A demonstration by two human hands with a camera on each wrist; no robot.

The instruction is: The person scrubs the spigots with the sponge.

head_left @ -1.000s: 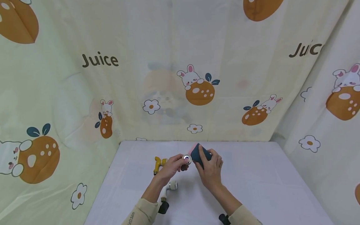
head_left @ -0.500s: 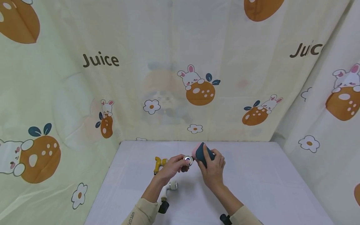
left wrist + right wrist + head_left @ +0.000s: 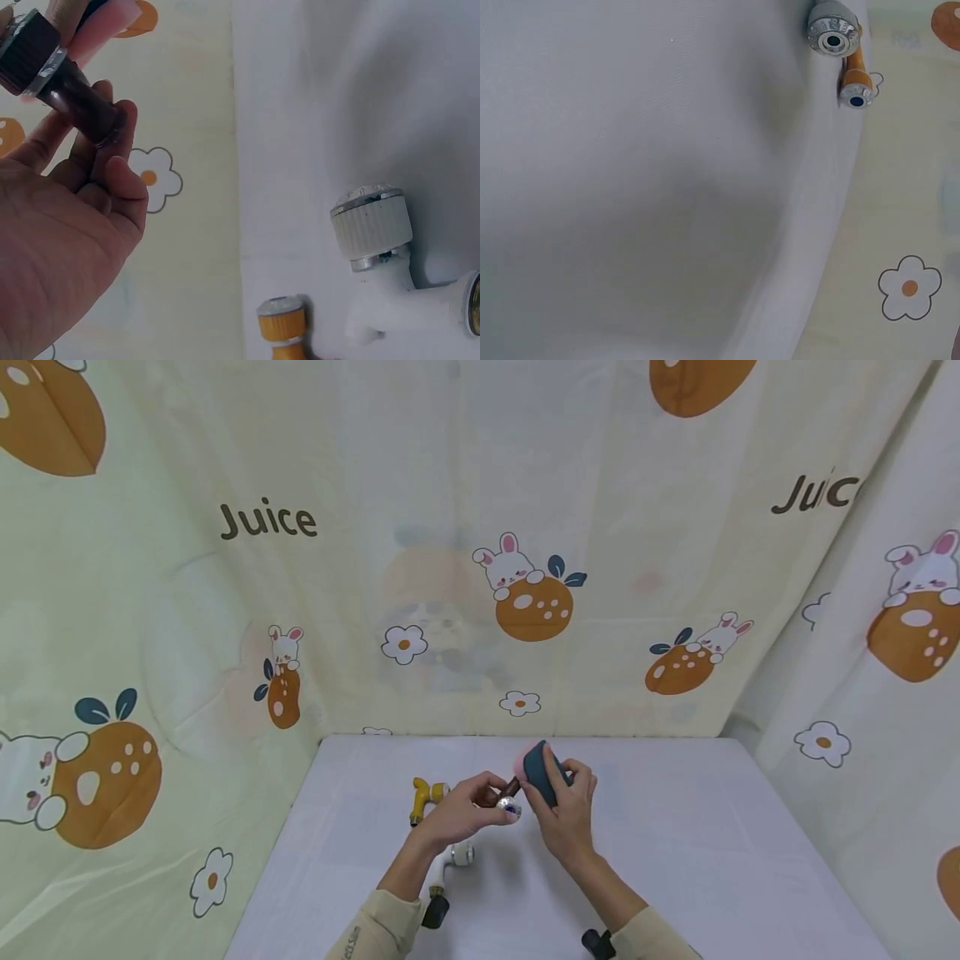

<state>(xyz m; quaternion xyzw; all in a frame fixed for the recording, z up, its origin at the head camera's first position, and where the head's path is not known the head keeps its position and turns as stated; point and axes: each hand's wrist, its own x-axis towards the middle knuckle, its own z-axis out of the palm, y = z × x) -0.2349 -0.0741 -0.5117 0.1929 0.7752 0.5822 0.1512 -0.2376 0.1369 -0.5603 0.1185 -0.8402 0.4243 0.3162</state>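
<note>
My left hand [image 3: 471, 810] grips a dark brown tap fitting [image 3: 79, 105] with a ribbed collar and a silver ring. Its chrome end [image 3: 510, 807] faces down toward the front, and the dark stem points up toward the sponge. In my right hand [image 3: 567, 818] is a teal and pink sponge [image 3: 538, 772], pinched between thumb and fingers with the pink side toward the fitting. The left wrist view catches the sponge's pink layer [image 3: 109, 30] right behind the fitting. The right wrist view does not show my right hand's grip.
On the white table [image 3: 675, 843] lie a yellow tap fitting [image 3: 422, 799] and a white one [image 3: 455, 856] with a black end [image 3: 436, 912], both near my left arm. A black piece [image 3: 597, 943] sits by my right sleeve. A printed curtain [image 3: 450, 460] encloses the table.
My left hand has turned the fitting, so its chrome end sits lower and the dark stem now shows. The sponge in my right hand has shifted slightly right and tilted.
</note>
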